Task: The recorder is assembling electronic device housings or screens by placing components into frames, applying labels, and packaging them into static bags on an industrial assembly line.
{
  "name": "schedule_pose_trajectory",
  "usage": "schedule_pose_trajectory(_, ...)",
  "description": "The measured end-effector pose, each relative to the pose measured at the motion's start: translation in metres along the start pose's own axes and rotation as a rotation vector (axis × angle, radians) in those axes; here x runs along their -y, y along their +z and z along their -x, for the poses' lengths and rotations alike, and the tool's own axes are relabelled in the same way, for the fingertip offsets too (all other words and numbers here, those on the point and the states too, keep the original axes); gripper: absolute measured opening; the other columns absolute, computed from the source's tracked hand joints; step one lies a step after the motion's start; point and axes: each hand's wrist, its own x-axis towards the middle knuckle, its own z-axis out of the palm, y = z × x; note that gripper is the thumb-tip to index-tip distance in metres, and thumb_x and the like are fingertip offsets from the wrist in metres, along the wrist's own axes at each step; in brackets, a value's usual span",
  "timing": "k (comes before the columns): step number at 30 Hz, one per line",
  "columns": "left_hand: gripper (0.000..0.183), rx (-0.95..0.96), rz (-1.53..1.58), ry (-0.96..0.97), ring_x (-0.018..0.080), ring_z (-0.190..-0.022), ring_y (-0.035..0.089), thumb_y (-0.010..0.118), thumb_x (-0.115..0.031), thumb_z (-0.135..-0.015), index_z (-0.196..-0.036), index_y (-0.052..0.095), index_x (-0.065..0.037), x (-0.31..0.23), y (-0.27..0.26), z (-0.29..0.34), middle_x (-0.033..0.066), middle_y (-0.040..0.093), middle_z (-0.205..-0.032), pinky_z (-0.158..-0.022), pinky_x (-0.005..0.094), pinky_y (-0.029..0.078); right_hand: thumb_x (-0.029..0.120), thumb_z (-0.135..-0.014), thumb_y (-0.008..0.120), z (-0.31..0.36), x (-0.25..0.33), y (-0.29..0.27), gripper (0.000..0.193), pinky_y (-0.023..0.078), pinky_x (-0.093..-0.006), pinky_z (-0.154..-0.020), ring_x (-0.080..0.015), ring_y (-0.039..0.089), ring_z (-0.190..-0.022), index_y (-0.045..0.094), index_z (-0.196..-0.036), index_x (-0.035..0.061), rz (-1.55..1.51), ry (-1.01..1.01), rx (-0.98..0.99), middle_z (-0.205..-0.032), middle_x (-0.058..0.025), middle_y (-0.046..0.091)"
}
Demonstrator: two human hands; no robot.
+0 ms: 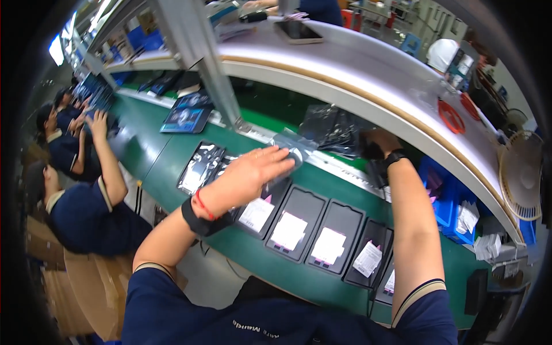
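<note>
My left hand point(253, 177), with a black wristband and a red string, reaches over the bench with its fingers stretched out. Its fingertips meet a small clear plastic bag point(295, 148); whether the thumb pinches the bag is hidden. Beneath that hand lie black trays, one with a white printed slip point(256, 214). My right hand point(379, 142) reaches under the raised shelf beside glossy black plastic bags point(332, 127). Its fingers are lost in shadow, so any hold is hidden. Between my forearms are a black tray point(313, 217) and several like it, bearing white slips.
The raised shelf point(368, 63) overhangs the bench's far side, with a metal post point(198, 52) at left. Blue bins point(445, 198) stand at right. Silvery pouches point(201, 167) and a printed black package point(187, 113) lie left. A co-worker point(92, 213) sits further left.
</note>
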Motion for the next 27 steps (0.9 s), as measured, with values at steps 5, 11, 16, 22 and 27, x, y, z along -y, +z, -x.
schedule_pose_trajectory(5, 0.053, -0.034, -0.047, -0.097, 0.0329, -0.111, 0.052, 0.052, 0.006, -0.068, -0.115, 0.062, -0.016, -0.031, 0.015, 0.081, 0.0163, 0.053, -0.123, -0.095, 0.0462, 0.041, 0.050, -0.072, 0.067, -0.001, 0.050, -0.002, 0.065, 0.037, -0.0354, -0.098, -0.0337, 0.051, -0.115, 0.059, -0.116, 0.0031, 0.141, 0.231, 0.058, -0.120, -0.0202, 0.057)
schedule_pose_trajectory(11, 0.055, 0.211, 0.033, -0.241, 0.0380, -0.130, 0.035, 0.060, -0.034, -0.082, -0.132, 0.048, -0.014, -0.044, 0.024, 0.097, 0.0209, 0.039, -0.139, -0.106, 0.0553, 0.024, 0.045, -0.092, 0.042, -0.007, 0.033, 0.000, 0.055, 0.025, -0.0441, -0.109, -0.0316, 0.030, -0.134, 0.042, -0.136, 0.0126, 0.196, 0.221, 0.062, -0.143, -0.0133, 0.037)
schedule_pose_trajectory(16, 0.082, 0.305, -0.012, -0.273, 0.0381, -0.135, 0.025, 0.052, -0.066, -0.078, -0.138, 0.039, -0.011, -0.047, 0.027, 0.107, 0.0200, 0.030, -0.145, -0.106, 0.0619, 0.013, 0.042, -0.093, 0.043, 0.001, 0.056, 0.008, 0.051, 0.025, -0.0439, -0.110, -0.0323, 0.032, -0.132, 0.045, -0.133, 0.0113, 0.175, 0.044, -0.141, -0.142, -0.0153, 0.038)
schedule_pose_trajectory(22, 0.082, 0.288, -0.007, -0.267, 0.0382, -0.135, 0.026, 0.051, -0.067, -0.078, -0.137, 0.042, -0.011, -0.047, 0.031, 0.099, 0.0196, 0.031, -0.145, -0.107, 0.0605, 0.011, 0.037, -0.091, 0.047, -0.042, -0.027, 0.046, 0.048, 0.027, -0.0436, -0.108, -0.0328, 0.036, -0.129, 0.046, -0.131, 0.0099, 0.264, -0.212, -0.339, -0.138, -0.0158, 0.042)
schedule_pose_trajectory(27, 0.082, 0.289, -0.027, -0.264, 0.0381, -0.135, 0.026, 0.051, -0.067, -0.078, -0.137, 0.041, -0.011, -0.047, 0.028, 0.098, 0.0198, 0.032, -0.144, -0.107, 0.0605, 0.011, 0.033, -0.088, 0.053, -0.048, -0.033, 0.049, 0.046, 0.031, -0.0434, -0.106, -0.0335, 0.042, -0.125, 0.051, -0.127, 0.0089, 0.343, -0.325, -0.424, -0.134, -0.0159, 0.047)
